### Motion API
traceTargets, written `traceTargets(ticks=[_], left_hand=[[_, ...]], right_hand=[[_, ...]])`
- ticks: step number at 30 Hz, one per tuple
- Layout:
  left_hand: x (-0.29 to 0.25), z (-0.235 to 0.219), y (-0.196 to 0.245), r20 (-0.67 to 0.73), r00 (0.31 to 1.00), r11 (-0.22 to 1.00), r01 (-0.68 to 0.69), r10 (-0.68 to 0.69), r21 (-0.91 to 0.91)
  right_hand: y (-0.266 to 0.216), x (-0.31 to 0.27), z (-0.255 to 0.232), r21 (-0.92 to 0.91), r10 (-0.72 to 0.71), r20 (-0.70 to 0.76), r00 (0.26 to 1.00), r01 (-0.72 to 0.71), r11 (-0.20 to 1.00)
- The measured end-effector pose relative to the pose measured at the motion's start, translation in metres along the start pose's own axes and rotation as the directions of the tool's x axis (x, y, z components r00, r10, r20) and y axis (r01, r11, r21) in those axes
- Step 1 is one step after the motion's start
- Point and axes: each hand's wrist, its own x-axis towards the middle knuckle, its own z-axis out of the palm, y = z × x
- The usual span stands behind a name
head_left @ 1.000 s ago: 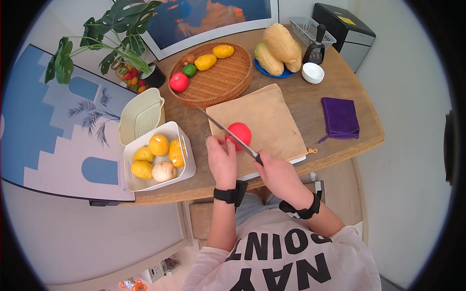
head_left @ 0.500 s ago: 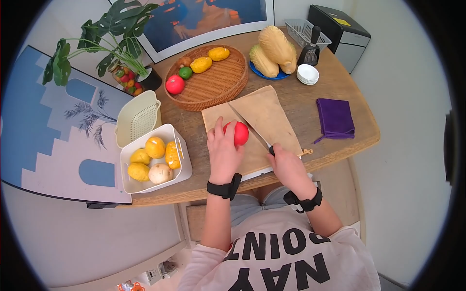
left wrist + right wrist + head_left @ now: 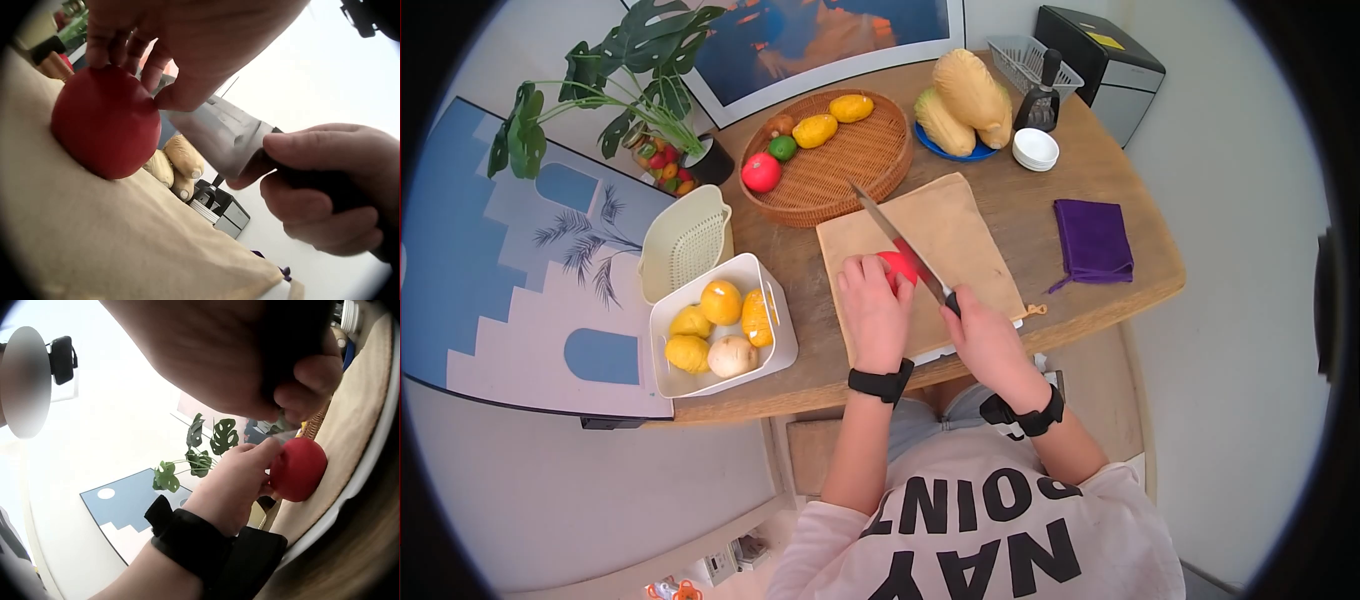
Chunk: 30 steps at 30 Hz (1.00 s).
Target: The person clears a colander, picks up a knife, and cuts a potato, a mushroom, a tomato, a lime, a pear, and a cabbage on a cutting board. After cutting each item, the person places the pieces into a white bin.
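A smooth red round fruit (image 3: 897, 264) sits on a tan cloth (image 3: 960, 235) that lies over a white-edged board. My left hand (image 3: 877, 312) holds the fruit from the left, its fingertips bent onto the top in the left wrist view. In my right hand (image 3: 988, 345) is a kitchen knife (image 3: 890, 228), gripped by its black handle. Its blade points away from me and overlaps the fruit's right side in the head view. Seen from the left wrist, the blade (image 3: 225, 134) is tilted, close beside the left thumb and the fruit (image 3: 106, 125).
Left of the cloth stands a white bin (image 3: 785, 350) of yellow fruits, with a cream colander (image 3: 688, 245) behind it. A round wicker tray (image 3: 855, 165) with several fruits is at the back. A purple cloth (image 3: 1093, 242), white bowls (image 3: 1036, 150) and a blue plate (image 3: 955, 155) lie right.
The knife first crossed over the fruit, was lowered to its right side on the cloth, and is now raised back against it. My left hand has shifted from beside the fruit to over it.
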Motion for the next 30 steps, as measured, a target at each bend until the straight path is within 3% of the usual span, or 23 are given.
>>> traceTargets(ticks=[7,22,25,30], left_hand=[[0.002,0.004,-0.007,-0.012,1.000,1.000,-0.025,0.025,0.001],[0.000,0.004,-0.009,-0.033,0.999,0.997,0.007,-0.010,-0.080],[0.000,0.001,-0.009,-0.007,0.999,0.992,0.037,-0.038,-0.121],[-0.004,-0.002,-0.006,-0.024,0.997,0.986,0.070,-0.075,-0.154]], right_hand=[[0.002,0.004,0.005,-0.046,-0.025,0.050,0.998,0.028,0.999],[-0.008,0.001,0.001,0.033,-0.055,-0.037,0.998,0.057,0.998],[0.002,0.005,0.010,-0.062,-0.052,0.048,0.998,0.055,0.997],[0.001,0.002,0.011,-0.055,-0.047,0.058,0.997,0.051,0.997]])
